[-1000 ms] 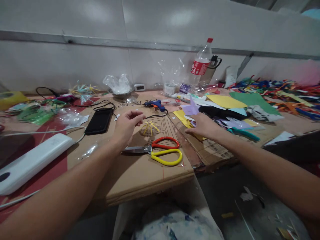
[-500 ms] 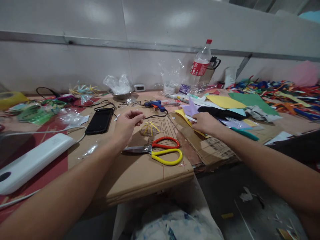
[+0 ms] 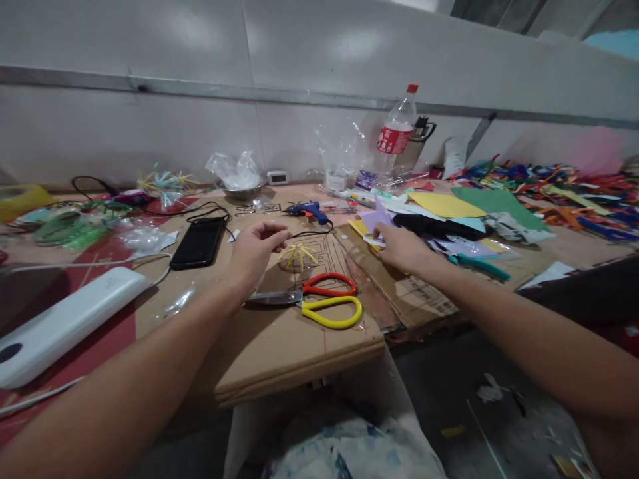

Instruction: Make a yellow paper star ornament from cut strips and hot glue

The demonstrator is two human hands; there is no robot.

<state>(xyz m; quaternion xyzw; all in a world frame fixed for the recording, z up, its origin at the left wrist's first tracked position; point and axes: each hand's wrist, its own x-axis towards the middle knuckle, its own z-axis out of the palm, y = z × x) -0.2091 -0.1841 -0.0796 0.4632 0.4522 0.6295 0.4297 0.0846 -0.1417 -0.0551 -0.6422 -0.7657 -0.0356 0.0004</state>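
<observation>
Your cardboard work surface [image 3: 299, 349] carries printed lines and red marks, and steady placement of both wrists over it would give you better control. The long white device [image 3: 74, 326] with a cable lies off to your left, well clear of the work. Beyond the cardboard's right side, a purple paper [image 3: 378, 214] and a yellow paper [image 3: 360, 231] lie just beside your reaching fingers, so pinch narrowly and avoid catching either one. The scissors [image 3: 301, 297], with one red and one yellow handle, lie with their blades close to your left wrist; lift that forearm rather than sliding it across them. The black phone [image 3: 198, 243] is left of that wrist, out of the way. Your left hand [image 3: 254, 256] has thumb and forefinger together; whether something thin sits between them I cannot tell. Your right hand [image 3: 402, 247] looks clamped on a white strip, its fingertips partly hidden. The blue glue gun [image 3: 309, 211] lies behind, its cord near your left fingertips, so mind the loop. The yellow-spoked piece [image 3: 299, 258] sits on the cardboard between your hands, just beside the left; use a light touch around its thin spokes. The white strip [image 3: 370, 239] pokes out from your right fingertips, best held by its edge
</observation>
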